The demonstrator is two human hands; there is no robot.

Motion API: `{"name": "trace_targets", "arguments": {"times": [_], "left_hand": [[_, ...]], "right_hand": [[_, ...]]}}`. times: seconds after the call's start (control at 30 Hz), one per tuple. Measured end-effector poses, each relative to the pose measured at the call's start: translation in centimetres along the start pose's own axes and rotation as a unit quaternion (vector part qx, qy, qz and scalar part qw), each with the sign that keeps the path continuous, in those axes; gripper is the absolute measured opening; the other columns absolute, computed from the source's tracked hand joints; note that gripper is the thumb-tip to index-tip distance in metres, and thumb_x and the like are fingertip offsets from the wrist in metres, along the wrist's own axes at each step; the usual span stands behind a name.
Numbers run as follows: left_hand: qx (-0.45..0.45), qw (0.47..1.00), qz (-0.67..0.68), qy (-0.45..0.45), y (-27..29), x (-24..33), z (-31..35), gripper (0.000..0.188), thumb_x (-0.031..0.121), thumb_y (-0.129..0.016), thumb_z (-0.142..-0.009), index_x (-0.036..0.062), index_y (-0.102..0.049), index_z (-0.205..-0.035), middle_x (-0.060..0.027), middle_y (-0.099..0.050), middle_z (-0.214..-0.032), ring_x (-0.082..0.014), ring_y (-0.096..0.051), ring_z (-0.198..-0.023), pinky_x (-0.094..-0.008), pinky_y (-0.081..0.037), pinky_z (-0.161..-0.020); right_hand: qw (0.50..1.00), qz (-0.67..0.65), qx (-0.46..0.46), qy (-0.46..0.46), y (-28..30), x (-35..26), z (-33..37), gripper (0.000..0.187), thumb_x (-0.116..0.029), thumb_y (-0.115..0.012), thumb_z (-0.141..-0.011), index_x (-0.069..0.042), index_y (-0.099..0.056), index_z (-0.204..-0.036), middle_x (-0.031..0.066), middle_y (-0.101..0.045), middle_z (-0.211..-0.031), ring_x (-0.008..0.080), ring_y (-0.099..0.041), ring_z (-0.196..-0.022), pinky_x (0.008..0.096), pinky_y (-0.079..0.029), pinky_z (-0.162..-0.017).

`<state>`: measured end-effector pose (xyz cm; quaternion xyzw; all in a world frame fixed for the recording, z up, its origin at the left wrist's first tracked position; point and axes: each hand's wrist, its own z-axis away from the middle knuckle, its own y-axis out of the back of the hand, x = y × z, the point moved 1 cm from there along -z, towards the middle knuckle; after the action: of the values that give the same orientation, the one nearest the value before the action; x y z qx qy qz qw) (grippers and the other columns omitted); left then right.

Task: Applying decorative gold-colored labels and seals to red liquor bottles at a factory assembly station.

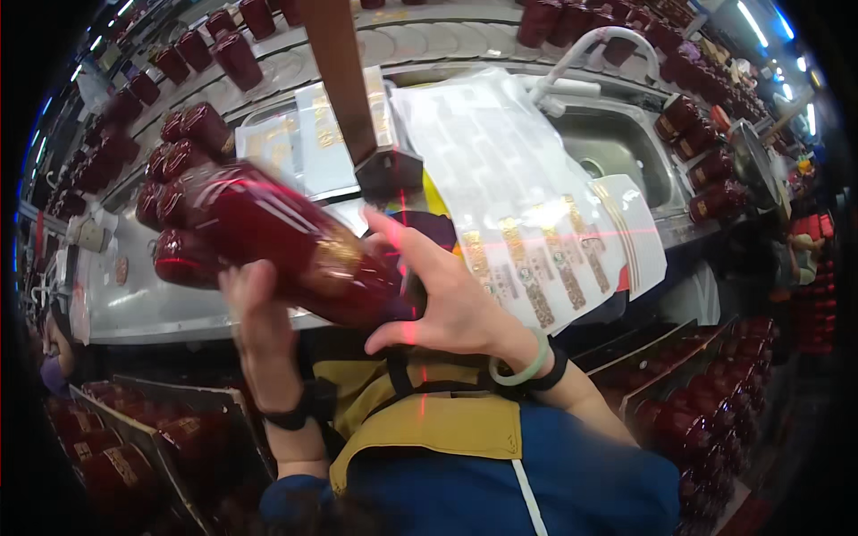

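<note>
A glossy dark red bottle (268, 219) with a gold decal lies tilted across the front of my body. Around its lower right end, the thumb and fingers of my right hand (447, 290) are wrapped, with a pale green bangle on that wrist. My left hand (264, 308) is at the bottle's near side, its fingers smeared by motion, so their grip is unclear. To the right of the bottle lies a white sheet (492, 170) bearing rows of gold decals. Several more dark red bottles (183, 255) stand behind it on the left.
A brown post (340, 80) rises just beyond my hands. At the right back are a steel sink (617, 147) and a white curved faucet (599, 36). A conveyor (429, 40) carrying bottles runs along the back. Crates of bottles (706, 411) flank me.
</note>
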<state>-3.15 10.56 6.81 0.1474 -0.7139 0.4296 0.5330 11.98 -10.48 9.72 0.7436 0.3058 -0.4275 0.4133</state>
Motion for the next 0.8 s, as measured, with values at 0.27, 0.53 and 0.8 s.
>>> {"name": "trace_targets", "arguments": {"times": [0.27,0.53,0.8], "left_hand": [[-0.103,0.961,-0.078,0.245,-6.4,-8.5,1.6,0.048,0.037,-0.075,-0.097,0.0004,-0.064,-0.125,-0.0015,-0.070,-0.103,-0.0023,-0.058,-0.080,-0.0187,-0.038,-0.062],[-0.117,0.972,-0.048,0.197,-7.2,-9.5,0.3,0.048,0.040,-0.066,-0.104,-0.0023,-0.063,-0.127,-0.0037,-0.070,-0.102,-0.0080,-0.061,-0.086,-0.0233,-0.049,-0.078],[-0.109,0.927,-0.353,-0.062,-6.7,-7.7,0.3,0.041,0.014,-0.063,-0.103,-0.0082,-0.058,-0.137,-0.0172,-0.057,-0.134,-0.0236,-0.061,-0.116,-0.0382,-0.050,-0.098]], "right_hand": [[0.987,-0.042,0.052,-0.146,0.3,3.0,5.2,0.133,-0.020,-0.102,-0.062,0.000,-0.019,-0.165,0.0192,-0.052,-0.153,0.0249,-0.056,-0.134,0.0373,-0.043,-0.113],[0.985,0.008,0.090,-0.149,0.6,4.6,4.1,0.129,-0.028,-0.102,-0.061,0.000,-0.026,-0.162,0.0210,-0.068,-0.128,0.0283,-0.068,-0.117,0.0387,-0.052,-0.101],[0.969,0.161,0.126,-0.136,-0.5,3.8,3.0,0.119,-0.034,-0.099,-0.062,-0.012,-0.036,-0.161,0.0224,-0.067,-0.126,0.0365,-0.067,-0.115,0.0434,-0.051,-0.101]]}}
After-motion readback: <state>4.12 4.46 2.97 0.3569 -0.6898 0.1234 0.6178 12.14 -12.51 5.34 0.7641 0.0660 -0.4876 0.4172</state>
